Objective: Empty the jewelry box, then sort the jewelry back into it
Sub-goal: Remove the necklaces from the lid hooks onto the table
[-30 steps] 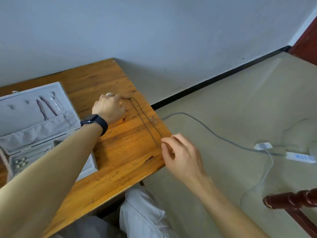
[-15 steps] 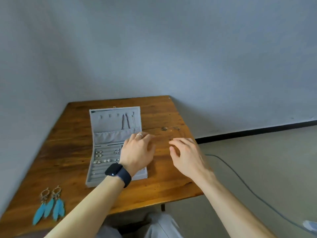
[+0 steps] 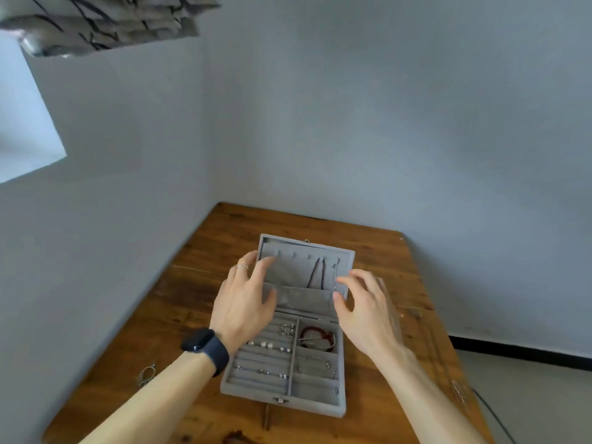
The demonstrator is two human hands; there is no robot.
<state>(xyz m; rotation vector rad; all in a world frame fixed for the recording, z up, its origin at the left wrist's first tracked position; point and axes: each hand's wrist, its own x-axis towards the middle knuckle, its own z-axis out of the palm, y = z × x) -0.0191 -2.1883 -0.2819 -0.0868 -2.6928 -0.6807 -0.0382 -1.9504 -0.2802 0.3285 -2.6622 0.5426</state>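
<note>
Two open hands at the raised lid of a jewelry box on a brown wooden table point(image 3: 179, 302).
The grey velvet jewelry box point(image 3: 282, 399) sits mid-table, its padded lid point(image 3: 288, 270) tilted back. The left hand point(image 3: 243, 302) has its fingers spread at the lid's left edge, and the right hand point(image 3: 365, 312) has its fingers loosely extended at the right edge; blur hides whether either touches it. A black smartwatch point(image 3: 205, 347) wraps the left wrist. A red beaded bracelet point(image 3: 315, 334) lies in the far right compartment, a dark beaded necklace point(image 3: 317, 274) hangs inside the lid, and small pearl studs point(image 3: 266, 345) sit in the left ring rolls.
</note>
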